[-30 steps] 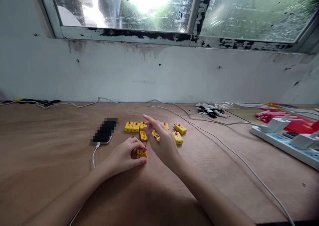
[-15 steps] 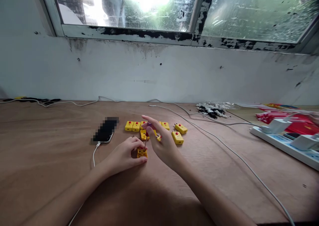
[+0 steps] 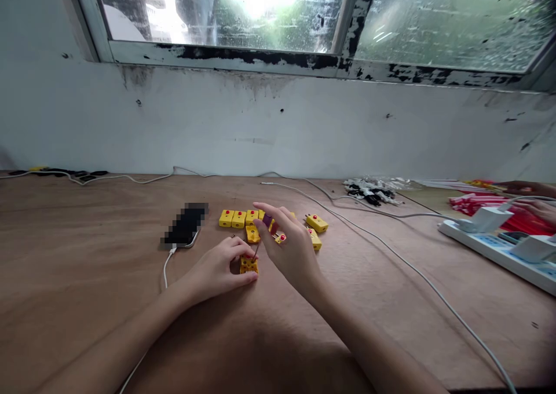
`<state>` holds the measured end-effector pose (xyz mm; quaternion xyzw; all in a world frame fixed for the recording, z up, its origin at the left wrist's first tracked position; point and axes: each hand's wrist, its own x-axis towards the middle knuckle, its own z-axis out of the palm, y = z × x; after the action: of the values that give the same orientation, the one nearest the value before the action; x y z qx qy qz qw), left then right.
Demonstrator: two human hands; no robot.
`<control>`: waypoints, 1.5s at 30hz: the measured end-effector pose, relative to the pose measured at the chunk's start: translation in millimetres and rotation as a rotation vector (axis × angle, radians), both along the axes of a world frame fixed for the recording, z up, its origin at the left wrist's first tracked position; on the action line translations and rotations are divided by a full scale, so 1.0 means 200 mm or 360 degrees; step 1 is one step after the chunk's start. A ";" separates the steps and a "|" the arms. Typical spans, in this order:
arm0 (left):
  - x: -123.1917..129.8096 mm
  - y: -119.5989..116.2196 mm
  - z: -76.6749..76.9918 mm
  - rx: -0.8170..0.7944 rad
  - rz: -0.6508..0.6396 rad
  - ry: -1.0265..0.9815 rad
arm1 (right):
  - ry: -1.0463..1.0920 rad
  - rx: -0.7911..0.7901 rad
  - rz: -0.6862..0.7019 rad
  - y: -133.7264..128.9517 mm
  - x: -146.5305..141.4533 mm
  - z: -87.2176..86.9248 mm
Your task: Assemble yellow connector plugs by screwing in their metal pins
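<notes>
My left hand grips a small yellow connector block from above and the front, with the block resting on the table. My right hand pinches a small screwdriver with a purple handle, and its thin dark shaft slants down toward that block. The fingers hide the shaft's tip. Just beyond the hands lie several yellow connectors with red dots, including a row at the back and one near my fingers. Two more sit to the right.
A pixelated phone with a white cable lies left of the connectors on the plywood table. Farther right are white cords, a power strip, a pile of small black-and-white parts, red bundles and a co-worker's hand.
My right hand has turned, bringing the purple handle more into view. A co-worker's hands now show at the right edge. The view has tilted slightly.
</notes>
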<state>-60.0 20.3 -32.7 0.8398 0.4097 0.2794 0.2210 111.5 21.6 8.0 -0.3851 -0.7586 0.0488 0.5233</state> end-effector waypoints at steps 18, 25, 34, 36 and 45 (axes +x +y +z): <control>0.00 -0.01 0.01 -0.0037 -0.0006 0.0011 | 0.0138 -0.0294 0.0532 0.00 0.01 0.02; 0.00 -0.01 0.01 -0.0065 0.0032 0.0025 | 0.0044 -0.0207 0.0145 0.00 0.02 0.02; 0.00 -0.01 0.01 -0.0032 0.0046 0.0047 | 0.0071 -0.0165 0.0167 0.00 0.01 0.02; 0.00 -0.01 0.01 -0.0011 0.0059 0.0062 | 0.0029 -0.0191 0.0236 0.00 0.02 0.02; -0.01 -0.02 0.02 -0.0046 0.0160 0.0131 | 0.0012 -0.0159 0.0191 0.00 0.02 0.01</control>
<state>-61.1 17.2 -29.7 0.8257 0.4640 0.2493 0.2017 115.3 21.8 10.4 -0.3643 -0.7750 0.1193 0.5025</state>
